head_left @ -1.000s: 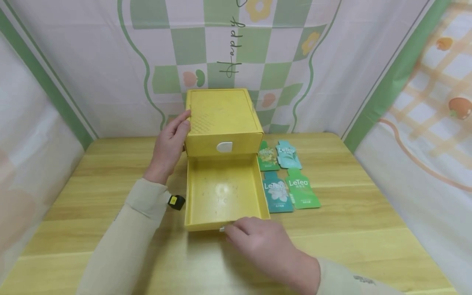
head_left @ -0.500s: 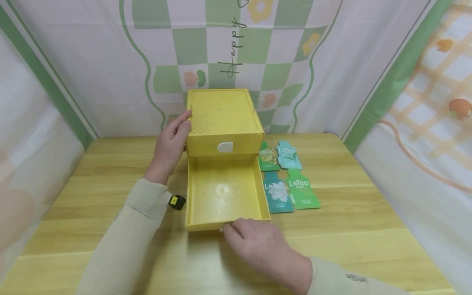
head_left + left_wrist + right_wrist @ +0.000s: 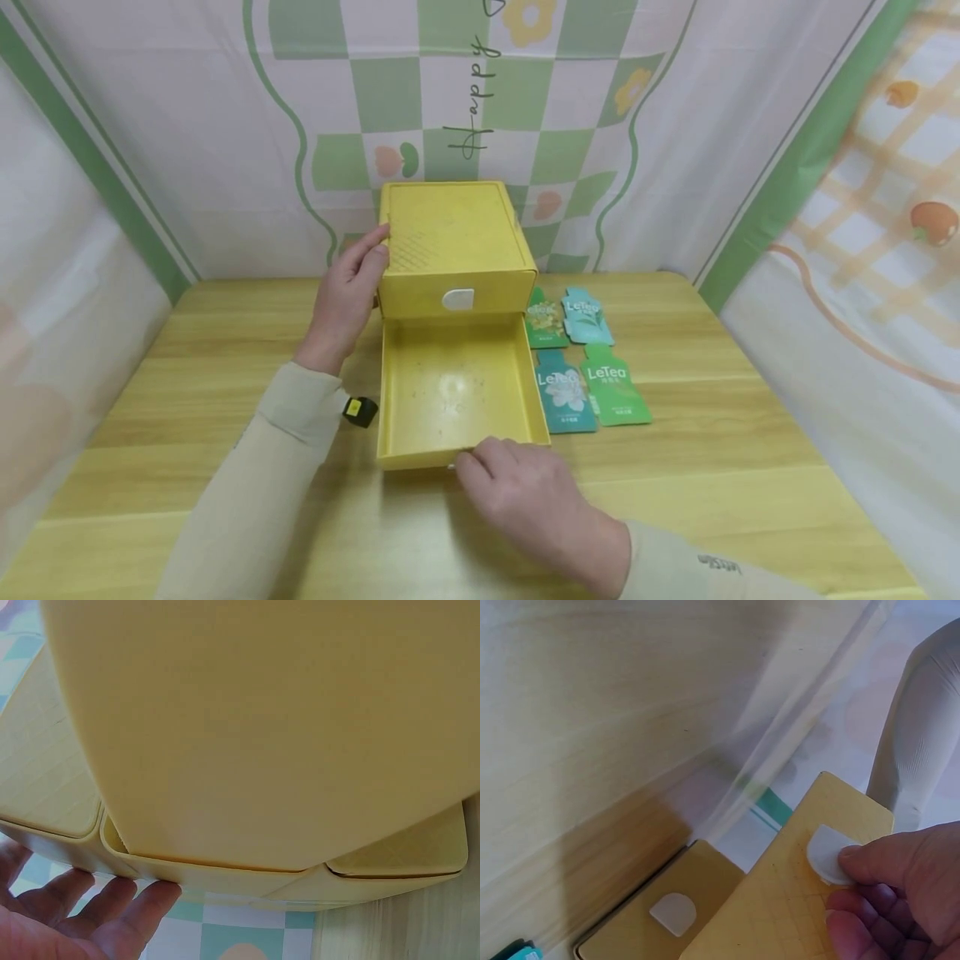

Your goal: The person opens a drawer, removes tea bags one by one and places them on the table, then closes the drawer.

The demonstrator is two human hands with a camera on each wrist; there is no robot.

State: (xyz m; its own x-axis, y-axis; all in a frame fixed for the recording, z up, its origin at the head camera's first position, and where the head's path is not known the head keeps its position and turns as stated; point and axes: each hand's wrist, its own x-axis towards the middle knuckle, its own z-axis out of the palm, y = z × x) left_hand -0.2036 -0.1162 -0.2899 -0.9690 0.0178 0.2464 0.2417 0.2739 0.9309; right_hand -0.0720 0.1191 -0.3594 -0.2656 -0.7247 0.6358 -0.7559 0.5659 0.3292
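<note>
A shallow yellow plastic drawer (image 3: 453, 392) sticks out from the bottom of a yellow plastic two-tier cabinet (image 3: 446, 225), its front panel facing the person. It extends straight along the line of pull; with its rear hidden under the upper tier, its longer side cannot be judged. The upper tier's front, with its rounded white tab (image 3: 457, 299), faces the same way.

Of the two hands, the right hand (image 3: 532, 508) pinches the drawer's white plastic pull (image 3: 827, 855) between thumb and bent fingers, forearm slanting in from the lower right. The left hand (image 3: 345, 292) rests extended fingers against the cabinet's left side, wrapped round nothing.

Four flat green and teal "LeTea" packets (image 3: 615, 387) lie right of the cabinet on the pale wood-grain worktop (image 3: 750, 467). Behind hangs a white cloth (image 3: 562, 92) with green checks.
</note>
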